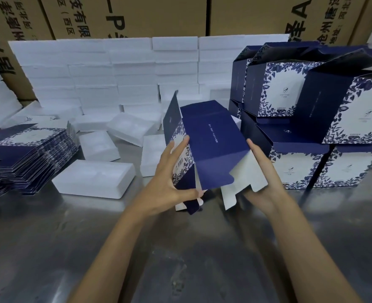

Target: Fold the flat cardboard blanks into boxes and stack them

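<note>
Half-formed box (211, 147) held up over a dull grey metal table (49, 248), mid-fold.

Far left, a slumped stack of flat blanks (25, 156) on the tabletop; beside it, loose white foam trays (95, 178) in front of a wall of stacked foam blocks (115, 68), brown printed cartons (137, 16) behind. At centre, left hand (169, 182) gripping the box's patterned side, thumb hooked under the lower edge; right hand (261, 171) curled around the opposite side, behind the white bottom flaps (246, 178). Far right, folded boxes (311, 119) stacked two high, lids open.
</note>
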